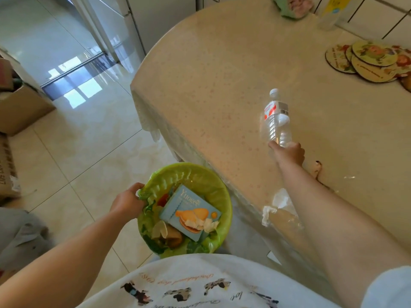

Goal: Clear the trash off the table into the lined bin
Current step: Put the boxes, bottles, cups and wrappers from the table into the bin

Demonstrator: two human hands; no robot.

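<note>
Clear plastic water bottle [277,120], near the table's [211,74] front edge: right hand [289,152] closed around its base; left hand [127,201] grips the green-lined bin's [213,185] rim.

the worktop [211,74] fills the right and far side, the floor [77,141] the left; the bin [220,192] stands on the floor just beside the worktop's near left edge, with a box [189,210] lying in it on other trash; the left hand [127,202] is at the bin's left rim; on the worktop the bottle [278,121] lies near the middle, its near end in the right hand [288,152]; a crumpled tissue [270,213] sits at the near edge; coasters [369,61] overlap at the far right; cardboard boxes [20,105] stand far left on the floor
</note>
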